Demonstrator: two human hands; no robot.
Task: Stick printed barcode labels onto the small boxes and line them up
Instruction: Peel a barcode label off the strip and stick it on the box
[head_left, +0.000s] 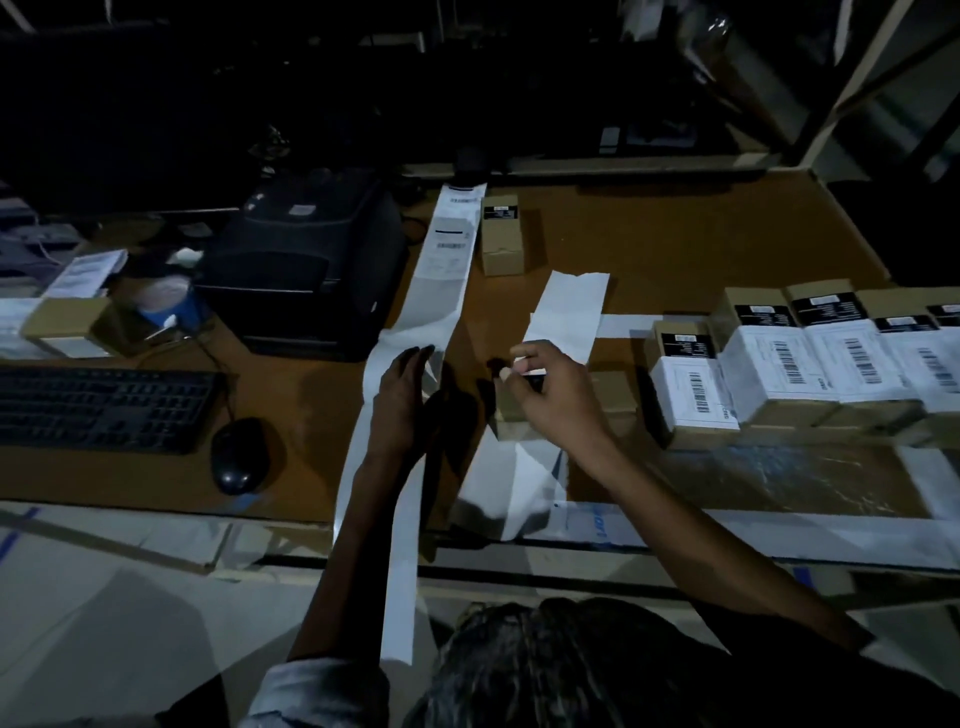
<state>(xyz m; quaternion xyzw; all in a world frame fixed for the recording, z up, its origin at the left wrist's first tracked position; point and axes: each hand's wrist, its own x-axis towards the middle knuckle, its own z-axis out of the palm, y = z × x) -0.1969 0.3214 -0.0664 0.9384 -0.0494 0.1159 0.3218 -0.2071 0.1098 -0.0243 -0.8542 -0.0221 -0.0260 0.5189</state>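
A long strip of label backing paper (441, 270) runs from the black label printer (306, 260) toward me across the brown table. My left hand (402, 400) lies flat on this strip, fingers straight. My right hand (550, 389) grips a small brown box (511, 410) at the table's middle, fingers curled over its top end. A row of labelled small boxes (810, 374) with white barcode labels stands at the right. One unlabelled box (501, 234) stands upright beside the strip, farther back.
A keyboard (98, 408) and mouse (239, 454) lie at the left. A loose piece of white backing paper (566, 317) lies behind my right hand, another (509, 488) near the front edge. A blue cup (166, 306) and cartons sit at far left.
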